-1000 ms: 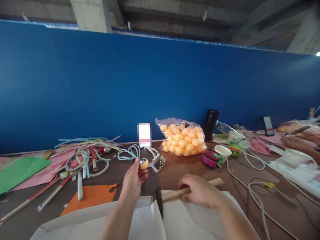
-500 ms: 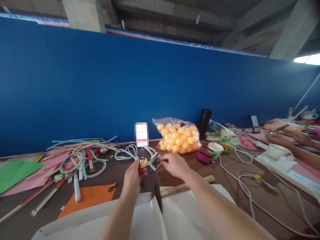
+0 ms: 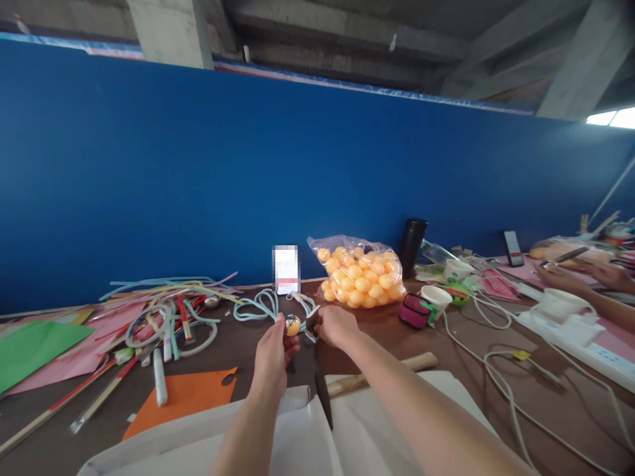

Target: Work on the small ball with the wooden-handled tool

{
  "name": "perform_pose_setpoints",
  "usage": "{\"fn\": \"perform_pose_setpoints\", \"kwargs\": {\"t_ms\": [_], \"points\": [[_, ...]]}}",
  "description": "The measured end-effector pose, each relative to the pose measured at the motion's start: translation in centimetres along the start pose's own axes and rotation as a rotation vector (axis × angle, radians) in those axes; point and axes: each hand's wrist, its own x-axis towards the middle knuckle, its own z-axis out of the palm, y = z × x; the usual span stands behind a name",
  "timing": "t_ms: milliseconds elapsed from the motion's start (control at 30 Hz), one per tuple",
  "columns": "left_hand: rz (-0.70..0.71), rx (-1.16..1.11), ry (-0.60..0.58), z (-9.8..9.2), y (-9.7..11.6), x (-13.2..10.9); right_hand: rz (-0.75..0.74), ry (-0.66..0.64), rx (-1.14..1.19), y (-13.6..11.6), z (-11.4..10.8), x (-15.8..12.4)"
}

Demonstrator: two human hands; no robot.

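Note:
My left hand (image 3: 272,354) is closed around a small shiny ball, part orange and part silver (image 3: 292,324), held up between thumb and fingers. My right hand (image 3: 337,326) is pinched at a small open box (image 3: 312,335) of tiny dark metal pieces. Its fingertips cover part of the box, and I cannot make out what they hold. Behind both hands lies a coil of pale blue cord (image 3: 258,305). Nearer me, a hammer with a wooden handle (image 3: 347,385) rests on white sheets (image 3: 407,423).
A clear bag of orange balls (image 3: 364,277) stands at the blue wall (image 3: 248,165), with a black bottle (image 3: 413,248) beside it. Tubes, sticks and coloured paper (image 3: 42,347) crowd the left. Cables (image 3: 506,390) and a power strip (image 3: 580,344) lie right, near another person's hands (image 3: 565,277).
My right hand has moved left onto the small box, now covering much of it. My left hand keeps the ball. The whole view has shifted slightly.

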Motion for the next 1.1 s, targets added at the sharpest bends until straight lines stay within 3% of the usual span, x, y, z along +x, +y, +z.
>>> {"fn": "perform_pose_setpoints", "kwargs": {"t_ms": [733,1100], "points": [[0.013,0.0,-0.007,0.3,0.1,-0.3,-0.015,0.002,0.077,-0.1,0.1,0.0],[0.005,0.001,-0.006,0.4,0.1,-0.3,0.028,-0.022,0.377,2.0,0.6,1.0]]}}
